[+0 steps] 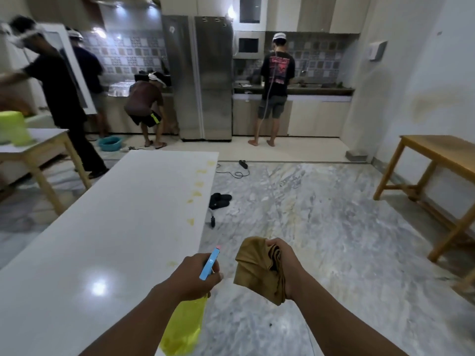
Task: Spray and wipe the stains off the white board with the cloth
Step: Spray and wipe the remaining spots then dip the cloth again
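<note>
A long white board (108,240) stretches away on my left, with several yellowish stains (196,194) along its right edge. My left hand (195,274) grips a spray bottle (183,327) with a yellow body and a blue trigger head, held just past the board's right edge. Beside it my right hand (285,263) grips a crumpled tan cloth (253,268) over the marble floor. Neither the bottle nor the cloth touches the board.
Black slippers (219,200) and a power strip (243,164) with a cable lie on the floor right of the board. A wooden table (437,155) stands at the right wall, another table (38,147) with a green tub at left. Several people work at the kitchen counters beyond.
</note>
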